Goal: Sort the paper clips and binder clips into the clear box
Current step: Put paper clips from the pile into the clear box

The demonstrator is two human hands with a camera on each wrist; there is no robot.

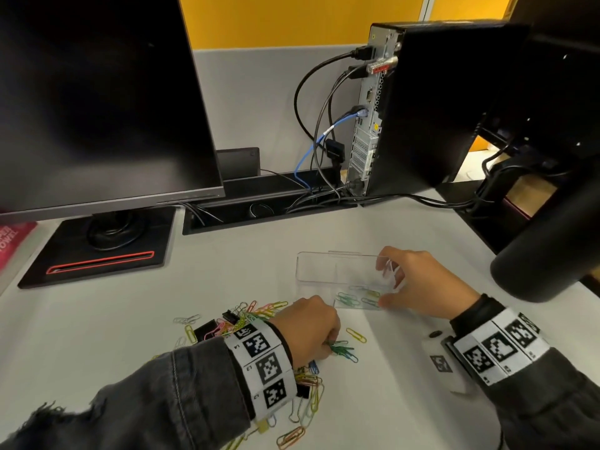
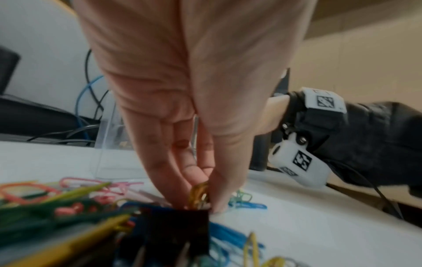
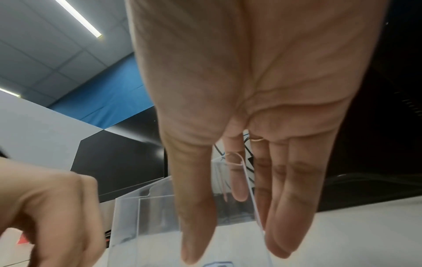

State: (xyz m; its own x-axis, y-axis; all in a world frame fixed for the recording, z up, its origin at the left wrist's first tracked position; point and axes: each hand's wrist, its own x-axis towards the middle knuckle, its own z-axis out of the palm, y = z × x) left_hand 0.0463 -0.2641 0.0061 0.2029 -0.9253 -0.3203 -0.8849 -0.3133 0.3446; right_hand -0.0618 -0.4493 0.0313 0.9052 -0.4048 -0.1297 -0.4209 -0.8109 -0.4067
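The clear box (image 1: 324, 271) lies on the white desk, with several coloured paper clips (image 1: 355, 297) in its right compartment. My right hand (image 1: 386, 284) holds the box's right end, thumb at the near corner and fingers over the far wall; the same grip on the clear box (image 3: 160, 213) shows under my right hand (image 3: 235, 251) in the right wrist view. My left hand (image 1: 328, 344) pinches a few green paper clips (image 1: 342, 349) against the desk. A loose pile of paper clips (image 1: 256, 313) and black binder clips (image 1: 205, 329) lies around the left wrist. Up close, my left hand (image 2: 210, 196) pinches clips beside a binder clip (image 2: 178, 229).
A dark monitor (image 1: 97, 92) on a black base (image 1: 97, 254) stands at the back left. A computer tower (image 1: 422, 108) with cables (image 1: 318, 125) stands at the back right. A black cylinder (image 1: 545, 241) hangs over the desk's right edge. A single yellow clip (image 1: 356, 334) lies between my hands.
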